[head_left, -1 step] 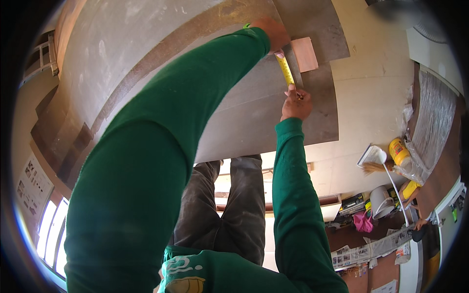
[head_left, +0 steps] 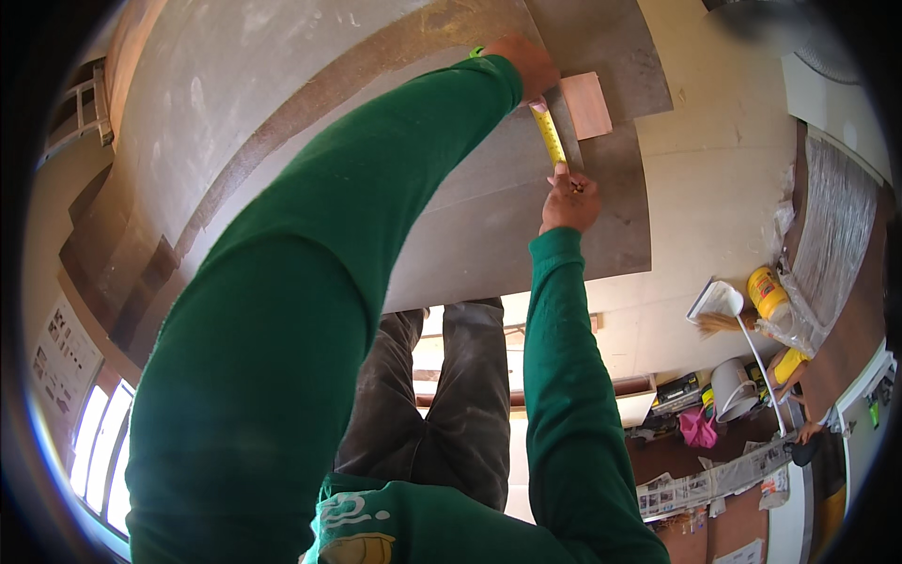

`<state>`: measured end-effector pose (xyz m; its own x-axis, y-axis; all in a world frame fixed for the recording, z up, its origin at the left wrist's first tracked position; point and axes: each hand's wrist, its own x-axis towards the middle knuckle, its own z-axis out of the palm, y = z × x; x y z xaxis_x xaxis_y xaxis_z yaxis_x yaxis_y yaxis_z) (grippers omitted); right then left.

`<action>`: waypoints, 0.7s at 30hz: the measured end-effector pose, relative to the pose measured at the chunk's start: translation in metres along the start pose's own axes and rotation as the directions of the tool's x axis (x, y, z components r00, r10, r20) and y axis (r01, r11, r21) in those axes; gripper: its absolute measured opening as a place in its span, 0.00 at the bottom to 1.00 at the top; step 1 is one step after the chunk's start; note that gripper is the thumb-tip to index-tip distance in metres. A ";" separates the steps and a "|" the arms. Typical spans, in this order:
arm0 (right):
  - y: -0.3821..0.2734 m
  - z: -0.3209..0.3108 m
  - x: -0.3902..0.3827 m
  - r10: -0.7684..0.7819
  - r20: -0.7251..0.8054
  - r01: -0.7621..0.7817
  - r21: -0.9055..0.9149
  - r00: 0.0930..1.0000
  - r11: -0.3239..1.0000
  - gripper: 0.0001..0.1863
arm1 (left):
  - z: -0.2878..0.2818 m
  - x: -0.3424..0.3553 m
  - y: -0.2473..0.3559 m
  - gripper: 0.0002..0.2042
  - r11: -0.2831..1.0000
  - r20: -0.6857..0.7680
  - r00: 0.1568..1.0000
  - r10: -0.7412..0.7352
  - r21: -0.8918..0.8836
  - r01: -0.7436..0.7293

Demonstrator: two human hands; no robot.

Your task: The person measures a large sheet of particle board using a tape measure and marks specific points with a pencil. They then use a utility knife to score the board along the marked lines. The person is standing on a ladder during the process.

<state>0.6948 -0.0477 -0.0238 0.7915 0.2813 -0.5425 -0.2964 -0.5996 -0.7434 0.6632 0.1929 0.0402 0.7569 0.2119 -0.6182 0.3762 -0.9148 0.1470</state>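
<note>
A yellow tape measure (head_left: 548, 133) stretches between my two hands above a large dark-grey sheet (head_left: 489, 202). At its near end, my right hand (head_left: 570, 204) is closed, with the thumb pressed on the blade. My left hand (head_left: 526, 68) reaches farther forward and grips the far end of the blade; the wrist and sleeve hide most of its fingers. No tape case can be made out. Just right of the blade lies a small pinkish-brown rectangular piece (head_left: 586, 105) on the sheet.
More brown and grey sheets (head_left: 601, 52) overlap at the far side. To the right stand a long-handled dustpan (head_left: 719, 299), a yellow tub (head_left: 768, 291) and a grey bucket (head_left: 733, 390). Plastic-wrapped material (head_left: 834, 221) leans there. Another person's hand (head_left: 810, 431) shows at the right edge.
My left forearm and hand have shifted very slightly to the right. Both hands keep their grip on the tape measure.
</note>
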 end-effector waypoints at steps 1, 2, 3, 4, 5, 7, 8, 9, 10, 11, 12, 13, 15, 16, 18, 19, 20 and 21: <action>0.002 0.000 0.000 -0.013 -0.007 0.013 -0.027 1.000 1.000 0.18 | 0.001 0.001 0.002 0.22 1.000 0.006 1.000 0.001 0.011 -0.001; 0.003 0.000 0.001 -0.002 -0.004 0.001 -0.061 1.000 0.998 0.17 | 0.002 0.000 0.003 0.22 1.000 0.007 1.000 -0.019 0.007 0.019; 0.004 -0.001 0.002 0.003 -0.010 -0.004 -0.088 1.000 0.996 0.17 | 0.003 0.000 0.003 0.22 1.000 0.005 1.000 -0.021 0.000 0.021; 0.004 -0.001 0.002 0.011 0.007 -0.011 -0.073 1.000 0.997 0.17 | 0.003 0.000 0.004 0.22 1.000 0.003 1.000 -0.022 -0.007 0.022; 0.004 -0.001 0.003 0.012 0.015 -0.011 -0.052 1.000 0.999 0.16 | 0.004 0.000 0.004 0.22 1.000 0.011 1.000 -0.028 -0.008 0.029; 0.004 -0.002 0.003 0.032 0.030 -0.032 -0.022 0.999 0.999 0.16 | 0.004 0.000 0.005 0.22 0.999 0.028 0.999 -0.043 -0.011 0.043; 0.003 -0.002 0.003 0.051 0.037 -0.051 -0.015 0.998 0.999 0.16 | 0.005 0.000 0.005 0.22 0.999 0.033 0.998 -0.046 -0.007 0.046; 0.003 -0.003 0.003 0.070 0.045 -0.070 -0.007 0.997 0.998 0.16 | 0.004 0.001 0.006 0.21 0.999 0.038 0.998 -0.051 -0.002 0.051; 0.002 -0.003 0.002 0.071 0.053 -0.072 0.014 0.996 0.997 0.16 | 0.004 0.001 0.006 0.21 0.999 0.050 0.998 -0.049 -0.001 0.049; 0.001 -0.003 0.002 0.071 0.062 -0.074 0.036 0.996 0.997 0.16 | 0.004 0.002 0.006 0.21 0.999 0.049 0.997 -0.053 -0.009 0.054; 0.000 -0.004 0.001 0.077 0.075 -0.081 0.056 0.994 0.995 0.16 | 0.004 0.003 0.006 0.21 0.998 0.054 0.997 -0.052 -0.020 0.053; -0.001 -0.004 0.001 0.080 0.076 -0.085 0.056 0.994 0.995 0.16 | 0.004 0.004 0.006 0.20 0.998 0.060 0.997 -0.051 -0.030 0.053; -0.003 -0.005 0.002 0.090 0.086 -0.096 0.063 0.992 0.993 0.16 | 0.004 0.005 0.007 0.19 0.997 0.060 0.996 -0.060 -0.052 0.064; -0.004 -0.006 0.002 0.101 0.094 -0.108 0.069 0.990 0.992 0.16 | 0.004 0.006 0.008 0.19 0.996 0.060 0.996 -0.066 -0.061 0.069; -0.006 -0.007 0.003 0.101 0.113 -0.113 0.105 0.988 0.988 0.17 | 0.004 0.007 0.010 0.18 0.996 0.067 0.994 -0.086 -0.034 0.088; -0.007 -0.007 0.003 0.118 0.114 -0.129 0.102 0.986 0.986 0.17 | 0.004 0.007 0.011 0.17 0.995 0.071 0.993 -0.095 -0.022 0.097; -0.009 -0.008 0.003 0.134 0.115 -0.146 0.099 0.984 0.984 0.17 | 0.004 0.007 0.012 0.17 0.995 0.064 0.993 -0.100 -0.020 0.101; -0.009 -0.008 0.004 0.161 0.119 -0.173 0.099 0.980 0.980 0.17 | 0.004 0.007 0.013 0.17 0.994 0.057 0.993 -0.104 -0.017 0.105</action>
<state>0.7049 -0.0472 -0.0155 0.6643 0.2683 -0.6976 -0.4802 -0.5621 -0.6734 0.6707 0.1814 0.0348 0.6821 0.2858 -0.6731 0.4625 -0.8816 0.0944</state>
